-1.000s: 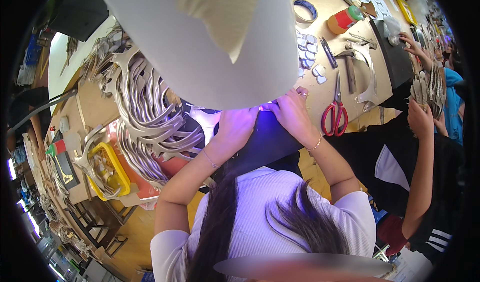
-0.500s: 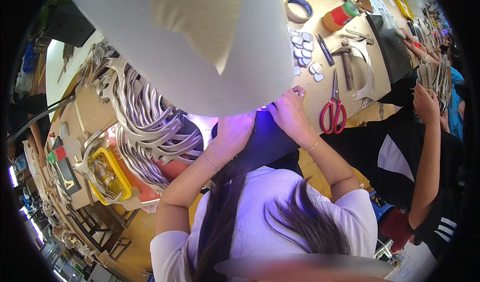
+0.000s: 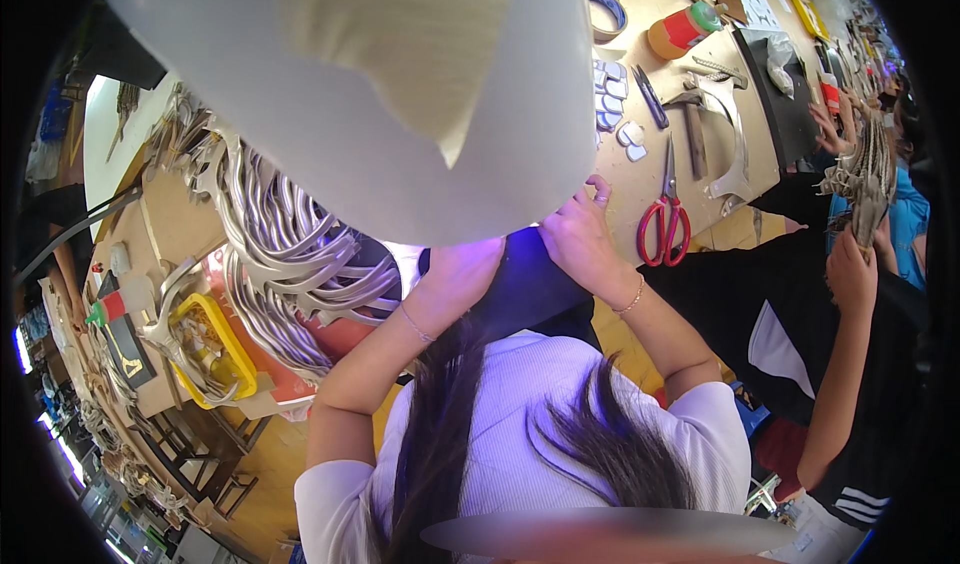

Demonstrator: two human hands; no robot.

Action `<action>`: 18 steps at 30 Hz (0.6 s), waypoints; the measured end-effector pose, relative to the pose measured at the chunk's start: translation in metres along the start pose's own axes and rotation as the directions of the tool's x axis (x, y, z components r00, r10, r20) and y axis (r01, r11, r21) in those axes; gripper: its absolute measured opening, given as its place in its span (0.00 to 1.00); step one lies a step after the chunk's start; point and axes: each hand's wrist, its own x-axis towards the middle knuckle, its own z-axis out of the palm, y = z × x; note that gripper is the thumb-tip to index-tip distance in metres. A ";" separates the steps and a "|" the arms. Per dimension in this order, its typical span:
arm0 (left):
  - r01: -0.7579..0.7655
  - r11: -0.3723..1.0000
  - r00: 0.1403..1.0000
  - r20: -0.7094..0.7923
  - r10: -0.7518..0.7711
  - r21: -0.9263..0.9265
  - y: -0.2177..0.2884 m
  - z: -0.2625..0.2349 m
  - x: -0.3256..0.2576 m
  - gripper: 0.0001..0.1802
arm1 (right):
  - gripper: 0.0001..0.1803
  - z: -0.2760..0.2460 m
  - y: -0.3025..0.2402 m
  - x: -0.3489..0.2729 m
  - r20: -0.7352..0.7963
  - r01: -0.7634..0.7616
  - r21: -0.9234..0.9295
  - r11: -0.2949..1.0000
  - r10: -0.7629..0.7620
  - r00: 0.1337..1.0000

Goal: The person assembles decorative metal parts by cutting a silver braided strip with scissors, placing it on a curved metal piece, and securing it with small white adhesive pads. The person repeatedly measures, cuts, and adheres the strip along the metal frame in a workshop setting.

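A big white lampshade-like cover hangs over the work and hides what lies under it. My left hand reaches beneath its lower edge, next to a pale piece lit purple. Its fingers are hidden there. Just right of the shade, my right hand is closed, fingers bent and pressed together. Whatever it pinches is too hidden to make out. Between and below both hands lies a dark sheet in purple light. A large pile of curved silvery metal pieces is left of my left hand.
Red-handled scissors, a hammer, snips, small white-and-blue pieces, a tape roll and an orange bottle lie at right. A yellow tray stands left. A co-worker's hand holds metal strips at far right.
The shade appears slightly lower and farther right in view. My hands stay nearly in place. The co-worker's lower hand at right has moved down with the strips.
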 end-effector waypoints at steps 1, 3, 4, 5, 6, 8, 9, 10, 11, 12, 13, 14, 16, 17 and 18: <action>-0.013 1.000 1.000 -0.025 0.013 0.006 -0.001 0.001 0.000 0.23 | 0.10 -0.002 0.000 0.000 0.022 0.024 -0.046 0.999 -0.023 0.999; -0.021 1.000 0.999 -0.050 0.020 -0.018 -0.003 0.002 0.000 0.22 | 0.12 -0.003 -0.002 0.000 0.047 0.079 -0.125 0.989 -0.074 0.996; -0.030 0.999 0.997 -0.074 0.028 -0.028 -0.004 0.003 0.000 0.22 | 0.12 -0.003 -0.004 0.001 0.059 0.120 -0.153 0.981 -0.112 0.992; -0.027 0.998 0.997 -0.069 0.023 -0.049 -0.005 0.003 -0.001 0.22 | 0.12 -0.002 -0.006 0.002 0.071 0.143 -0.176 0.974 -0.133 0.989; -0.028 0.997 0.997 -0.078 0.022 -0.068 -0.007 0.003 -0.001 0.22 | 0.12 -0.002 -0.007 0.004 0.073 0.180 -0.193 0.965 -0.169 0.983; -0.030 0.995 0.996 -0.090 0.022 -0.093 -0.008 0.003 -0.001 0.22 | 0.10 -0.002 -0.006 0.008 0.030 0.117 -0.124 0.985 -0.114 0.993; -0.027 0.995 0.995 -0.096 0.018 -0.097 -0.007 0.002 -0.001 0.22 | 0.09 -0.002 -0.003 0.011 0.044 0.090 -0.088 0.992 -0.086 0.995; -0.026 0.994 0.995 -0.099 0.016 -0.106 -0.007 0.002 -0.001 0.22 | 0.09 -0.003 0.001 0.014 -0.003 0.045 -0.049 0.998 -0.045 0.999; -0.035 0.996 0.995 -0.098 0.026 -0.087 -0.007 0.001 -0.001 0.22 | 0.10 -0.006 0.009 0.016 -0.012 -0.008 -0.012 1.000 0.008 1.000; -0.044 0.996 0.994 -0.099 0.037 -0.073 -0.007 -0.001 -0.001 0.21 | 0.11 -0.008 0.015 0.017 -0.030 -0.064 0.019 0.998 0.064 0.997; -0.045 0.997 0.993 -0.108 0.038 -0.064 -0.007 -0.001 0.001 0.21 | 0.13 -0.007 0.019 0.018 -0.087 -0.133 0.033 0.991 0.135 0.987; -0.050 0.998 0.994 -0.104 0.045 -0.042 -0.007 -0.002 0.001 0.20 | 0.15 -0.006 0.022 0.018 -0.144 -0.206 0.049 0.977 0.211 0.967; -0.065 0.998 0.994 -0.090 0.064 -0.014 -0.006 -0.003 0.001 0.18 | 0.24 -0.002 0.029 0.016 -0.225 -0.215 0.058 0.975 0.223 0.949; -0.064 0.998 0.994 -0.091 0.062 -0.019 -0.006 -0.003 0.000 0.18 | 0.23 0.002 0.029 0.015 -0.190 -0.238 0.128 0.963 0.259 0.947; -0.064 0.998 0.994 -0.095 0.061 -0.024 -0.006 -0.003 0.001 0.18 | 0.22 0.004 0.031 0.015 -0.155 -0.261 0.194 0.946 0.292 0.944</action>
